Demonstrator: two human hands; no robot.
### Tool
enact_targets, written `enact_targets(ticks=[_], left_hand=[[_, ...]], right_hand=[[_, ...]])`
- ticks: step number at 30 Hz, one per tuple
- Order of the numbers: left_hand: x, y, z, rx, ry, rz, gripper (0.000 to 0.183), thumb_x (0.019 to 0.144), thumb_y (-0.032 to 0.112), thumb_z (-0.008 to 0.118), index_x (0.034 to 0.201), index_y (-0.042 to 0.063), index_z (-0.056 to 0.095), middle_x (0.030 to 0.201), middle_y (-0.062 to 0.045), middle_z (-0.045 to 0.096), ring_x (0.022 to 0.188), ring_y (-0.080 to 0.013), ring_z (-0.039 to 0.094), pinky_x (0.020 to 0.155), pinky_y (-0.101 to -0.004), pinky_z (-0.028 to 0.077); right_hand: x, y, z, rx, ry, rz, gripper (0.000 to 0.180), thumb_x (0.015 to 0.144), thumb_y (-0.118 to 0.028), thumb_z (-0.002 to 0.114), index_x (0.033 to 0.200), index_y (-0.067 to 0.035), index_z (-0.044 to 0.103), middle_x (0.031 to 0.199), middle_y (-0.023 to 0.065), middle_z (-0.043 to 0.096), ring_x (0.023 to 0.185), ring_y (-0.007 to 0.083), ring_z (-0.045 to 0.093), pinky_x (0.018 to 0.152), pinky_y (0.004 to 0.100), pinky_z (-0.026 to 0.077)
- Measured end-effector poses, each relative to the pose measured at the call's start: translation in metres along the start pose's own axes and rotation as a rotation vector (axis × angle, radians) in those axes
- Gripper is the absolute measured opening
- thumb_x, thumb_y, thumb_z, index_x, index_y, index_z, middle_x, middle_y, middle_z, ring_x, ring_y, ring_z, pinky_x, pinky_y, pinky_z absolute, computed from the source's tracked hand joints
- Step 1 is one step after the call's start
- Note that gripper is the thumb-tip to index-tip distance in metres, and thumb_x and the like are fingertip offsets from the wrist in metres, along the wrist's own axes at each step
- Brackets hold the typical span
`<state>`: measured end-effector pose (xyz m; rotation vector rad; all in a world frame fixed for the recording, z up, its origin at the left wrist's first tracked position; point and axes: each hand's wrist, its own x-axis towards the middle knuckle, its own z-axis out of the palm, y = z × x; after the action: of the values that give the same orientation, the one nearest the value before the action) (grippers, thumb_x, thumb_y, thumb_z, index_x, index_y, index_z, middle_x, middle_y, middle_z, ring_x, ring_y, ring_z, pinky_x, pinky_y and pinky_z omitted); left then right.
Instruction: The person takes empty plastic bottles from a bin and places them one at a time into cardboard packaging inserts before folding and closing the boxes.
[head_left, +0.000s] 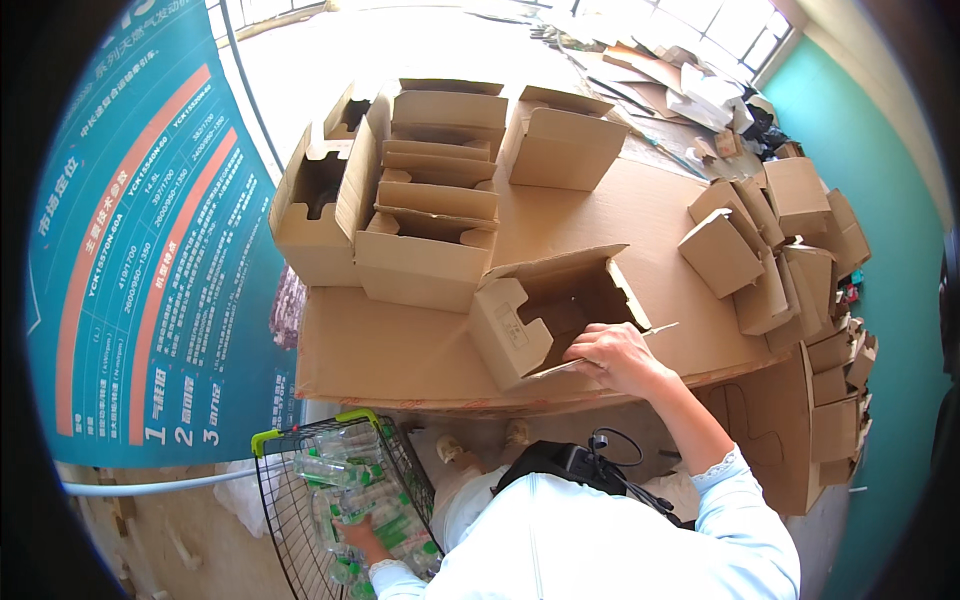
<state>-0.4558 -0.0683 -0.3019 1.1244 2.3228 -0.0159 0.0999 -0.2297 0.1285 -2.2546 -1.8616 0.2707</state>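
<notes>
My right hand (611, 352) grips the near edge of an open cardboard box (499, 330) on the cardboard-covered table (390, 360); its top flaps stand up and no item shows inside. Down to the left, my left hand (358, 534) reaches into a black wire basket (281, 517) with green corners. It is at a clear plastic bottle with a green cap (356, 510), among several alike; its fingers are partly hidden, so I cannot tell whether it grips the bottle. Beyond the box, several open cardboard boxes (424, 262) stand in a row.
Another cardboard box (562, 150) stands at the back of the table. Small cardboard boxes (720, 255) are heaped at the right, by a green wall (885, 247). A large printed banner (150, 262) rises at the left. Black cables (619, 472) lie against my body.
</notes>
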Motion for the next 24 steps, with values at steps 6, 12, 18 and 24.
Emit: enact_targets(ticks=[6, 12, 18, 24], left_hand=[[-0.006, -0.011, -0.006, 0.131, 0.046, 0.065, 0.069, 0.079, 0.009, 0.073, 0.141, 0.008, 0.043, 0.119, -0.027, 0.062, 0.108, -0.0382, 0.063, 0.086, -0.0437, 0.053], [0.027, -0.029, 0.015, -0.173, -0.126, 0.401, 0.035, 0.08, 0.004, 0.066, 0.115, 0.003, 0.067, 0.114, -0.018, 0.066, 0.096, -0.0324, 0.065, 0.082, -0.042, 0.051], [0.022, 0.004, 0.052, -1.016, 0.033, -0.358, 0.038, 0.07, 0.025, 0.081, 0.087, -0.007, 0.068, 0.094, -0.016, 0.065, 0.076, -0.0287, 0.06, 0.067, -0.0496, 0.048], [-0.021, -0.004, 0.037, -1.038, 0.044, -0.235, 0.039, 0.071, 0.026, 0.082, 0.086, -0.006, 0.064, 0.091, -0.015, 0.066, 0.071, -0.0252, 0.063, 0.06, -0.0422, 0.051]], right_hand=[[-0.006, -0.011, 0.006, -0.048, 0.035, 0.04, 0.023, 0.071, -0.008, 0.073, 0.094, -0.01, 0.07, 0.094, 0.0018, 0.07, 0.088, 0.0226, 0.065, 0.067, 0.0363, 0.054], [-0.01, -0.012, 0.007, -0.055, 0.061, 0.037, 0.022, 0.073, -0.006, 0.071, 0.095, -0.009, 0.071, 0.094, 0.0027, 0.07, 0.091, 0.0225, 0.065, 0.07, 0.0362, 0.055], [-0.009, -0.011, 0.002, -0.04, 0.026, 0.027, 0.021, 0.077, -0.007, 0.069, 0.098, -0.008, 0.07, 0.093, 0.0046, 0.07, 0.092, 0.024, 0.065, 0.071, 0.0377, 0.055], [-0.004, -0.008, -0.007, -0.003, -0.053, 0.018, 0.028, 0.081, -0.017, 0.073, 0.105, -0.004, 0.068, 0.099, 0.0103, 0.069, 0.097, 0.0278, 0.064, 0.08, 0.0387, 0.053]])
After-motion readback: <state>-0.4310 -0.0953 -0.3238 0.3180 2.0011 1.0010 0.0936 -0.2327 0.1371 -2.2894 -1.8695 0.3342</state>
